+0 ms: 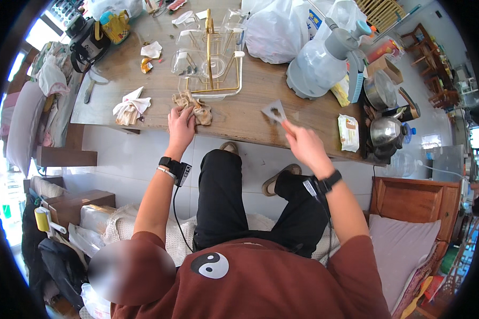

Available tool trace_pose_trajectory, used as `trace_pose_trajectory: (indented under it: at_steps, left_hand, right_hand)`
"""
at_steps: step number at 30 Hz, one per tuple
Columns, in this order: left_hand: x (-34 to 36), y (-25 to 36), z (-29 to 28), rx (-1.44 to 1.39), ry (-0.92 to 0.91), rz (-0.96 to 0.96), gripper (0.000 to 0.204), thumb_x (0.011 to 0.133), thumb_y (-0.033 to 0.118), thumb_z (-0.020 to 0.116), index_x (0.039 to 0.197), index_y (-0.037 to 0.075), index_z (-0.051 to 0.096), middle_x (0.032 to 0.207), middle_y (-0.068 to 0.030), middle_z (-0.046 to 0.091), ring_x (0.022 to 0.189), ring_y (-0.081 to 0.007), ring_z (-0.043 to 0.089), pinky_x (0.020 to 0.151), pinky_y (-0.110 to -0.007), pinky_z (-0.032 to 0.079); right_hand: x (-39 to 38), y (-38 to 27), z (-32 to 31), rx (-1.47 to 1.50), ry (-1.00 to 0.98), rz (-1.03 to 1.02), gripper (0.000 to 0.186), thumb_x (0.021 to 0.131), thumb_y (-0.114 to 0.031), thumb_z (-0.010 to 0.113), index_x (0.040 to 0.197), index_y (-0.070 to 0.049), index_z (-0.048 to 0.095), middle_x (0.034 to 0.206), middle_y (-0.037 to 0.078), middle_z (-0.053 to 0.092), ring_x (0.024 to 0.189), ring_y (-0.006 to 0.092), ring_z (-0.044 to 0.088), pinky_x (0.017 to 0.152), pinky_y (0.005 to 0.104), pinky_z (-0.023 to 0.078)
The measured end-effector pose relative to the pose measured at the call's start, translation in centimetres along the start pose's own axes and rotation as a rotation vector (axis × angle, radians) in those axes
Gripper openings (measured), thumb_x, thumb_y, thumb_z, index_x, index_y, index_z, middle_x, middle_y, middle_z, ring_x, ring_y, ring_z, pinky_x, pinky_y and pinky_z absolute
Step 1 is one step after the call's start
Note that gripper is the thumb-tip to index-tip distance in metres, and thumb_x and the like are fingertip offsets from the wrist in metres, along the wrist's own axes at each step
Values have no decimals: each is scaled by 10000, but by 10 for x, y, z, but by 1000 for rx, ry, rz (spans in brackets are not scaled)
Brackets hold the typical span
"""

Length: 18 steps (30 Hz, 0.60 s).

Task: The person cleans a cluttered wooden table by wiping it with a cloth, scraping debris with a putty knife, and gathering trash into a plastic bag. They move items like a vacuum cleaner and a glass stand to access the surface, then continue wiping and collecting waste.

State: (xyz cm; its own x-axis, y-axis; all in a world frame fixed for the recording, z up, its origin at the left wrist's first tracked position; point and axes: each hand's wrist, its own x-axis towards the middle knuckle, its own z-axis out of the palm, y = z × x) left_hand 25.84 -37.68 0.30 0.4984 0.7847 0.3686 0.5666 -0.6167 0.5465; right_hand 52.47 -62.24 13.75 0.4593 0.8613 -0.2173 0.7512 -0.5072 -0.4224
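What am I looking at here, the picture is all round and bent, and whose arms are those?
There is no robot here, just a person working with two bare hands. The single picture comes from a wide fisheye camera worn on the person's head, looking down, so straight edges bend near the rim. The arms are that person's own, with black gadgets strapped on both wrists.

The left hand rests on a crumpled brown rag. The right hand grips a flat-bladed tool, perhaps a scraper, by its orange handle.

On the wooden table beyond are a rack with clear glasses, a big jug, white plastic bags, crumpled tissue and, at the left, a knife.
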Motion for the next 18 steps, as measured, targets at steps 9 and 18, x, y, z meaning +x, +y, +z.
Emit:
trace_pose_trajectory:
  at_steps: [9,18]
  left_hand:
    - [26,117,18,-291,-5,306,269,851,56,653,1118,23,648,1139,-220,575,1054,-386,547,929,-431,460]
    - [104,159,164,74,-188,221,432,906,272,593,1273,46,558,1374,-266,467,1310,-458,395,1092,-529,324]
  right_hand:
    - [-149,45,4,451,251,35,405,912,-157,635,1315,-140,596,1052,225,666,952,378,665,779,385,528]
    - [-232,42,-1,567,383,181,428,921,-113,636,1337,-42,568,1204,166,669,1023,242,689,855,303,516]
